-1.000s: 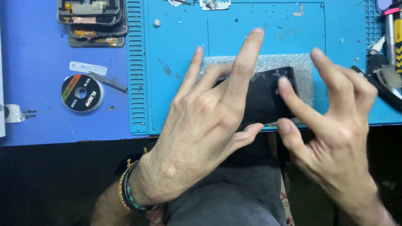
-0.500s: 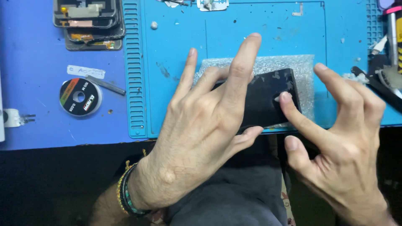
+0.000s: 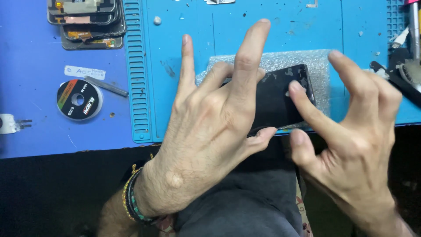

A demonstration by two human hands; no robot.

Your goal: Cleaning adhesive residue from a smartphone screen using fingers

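A black phone (image 3: 280, 98) lies tilted on a sheet of bubble wrap (image 3: 302, 61) on the blue work mat (image 3: 184, 87). My left hand (image 3: 210, 127) grips the phone's left part, thumb under its near edge, with the index and middle fingers raised. My right hand (image 3: 351, 131) touches the phone's right end with the index fingertip on its face and the thumb below its near edge; the other fingers are spread above the mat.
A stack of phone screen parts (image 3: 85, 19) sits at the far left. A round black spool (image 3: 79, 100), a metal rod (image 3: 107, 86) and a white label (image 3: 84, 71) lie on the darker blue surface. Tools (image 3: 408, 66) crowd the right edge. The table's front edge runs below my hands.
Both hands have shifted slightly with the phone; my right index fingertip slid along the phone's right end and my right fingers spread wider.
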